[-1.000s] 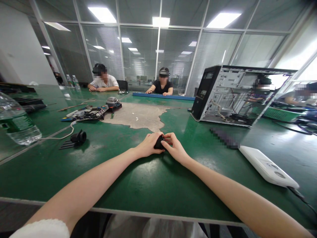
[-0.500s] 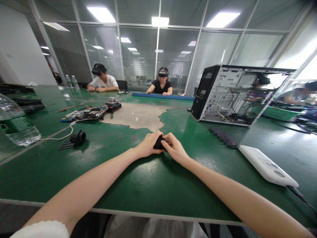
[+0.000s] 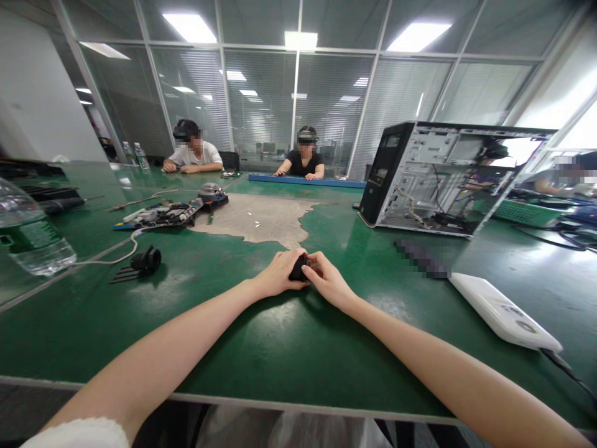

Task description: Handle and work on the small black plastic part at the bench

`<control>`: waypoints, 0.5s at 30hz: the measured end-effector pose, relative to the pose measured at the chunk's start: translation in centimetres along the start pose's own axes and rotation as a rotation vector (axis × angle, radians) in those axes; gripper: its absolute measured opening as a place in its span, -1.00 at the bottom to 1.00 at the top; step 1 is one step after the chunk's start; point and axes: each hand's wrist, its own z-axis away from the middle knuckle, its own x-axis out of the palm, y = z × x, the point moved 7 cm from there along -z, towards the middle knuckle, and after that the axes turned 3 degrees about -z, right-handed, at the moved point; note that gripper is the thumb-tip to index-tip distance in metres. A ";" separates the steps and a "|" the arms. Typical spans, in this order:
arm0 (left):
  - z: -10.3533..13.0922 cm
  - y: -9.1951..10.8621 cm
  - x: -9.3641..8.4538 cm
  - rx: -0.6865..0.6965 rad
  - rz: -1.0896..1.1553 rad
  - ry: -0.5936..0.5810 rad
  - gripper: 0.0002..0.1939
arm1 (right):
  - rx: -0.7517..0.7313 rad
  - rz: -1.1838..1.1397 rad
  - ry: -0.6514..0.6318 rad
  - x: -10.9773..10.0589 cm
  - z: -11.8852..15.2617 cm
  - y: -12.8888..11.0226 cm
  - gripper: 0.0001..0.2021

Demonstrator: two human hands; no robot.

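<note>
Holding a small black part [image 3: 297,269] between my two hands, I sit at a green table [image 3: 280,348]. This part is in the middle, just above the tabletop or resting on it; I cannot tell which. My left hand [image 3: 280,274] wraps around it from the left side, with the fingers over the far edge and the thumb along the near edge. My right hand [image 3: 329,279] is narrow, and its thumb and bent fingers hold the part at the right side. Some fingertips are hidden, so I cannot see exactly how they press.

Beyond my hands, the table has a torn beige patch [image 3: 265,218] with small white scraps on it. To the left of my hands lies another black part [image 3: 148,260], near a white cable [image 3: 124,256], and farther back is a circuit board [image 3: 161,214]. At the far left stands a water bottle [image 3: 35,239], cut by the picture edge. On the right, an open computer case [image 3: 392,174] stands on the table, and nearer to me lies a white device [image 3: 506,311] with a black cord [image 3: 562,364]. Across the table sit two persons, behind a long blue bar [image 3: 308,181] and to its left.
</note>
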 end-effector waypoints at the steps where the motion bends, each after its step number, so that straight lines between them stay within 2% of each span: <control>1: 0.0 0.0 0.0 -0.001 0.002 -0.001 -0.37 | -0.011 -0.005 0.008 0.0 0.0 -0.2 -0.82; 6: 0.0 0.0 -0.1 -0.015 -0.002 0.006 -0.37 | -0.086 -0.009 0.058 -0.3 0.1 -0.7 -0.89; 11: -0.1 0.1 -0.1 -0.005 -0.002 0.003 -0.36 | -0.004 -0.105 0.038 -0.1 -0.2 0.2 -0.83; 15: -0.1 0.2 -0.1 -0.001 -0.008 0.002 -0.37 | 0.037 -0.066 0.029 -0.2 -0.2 0.5 -0.79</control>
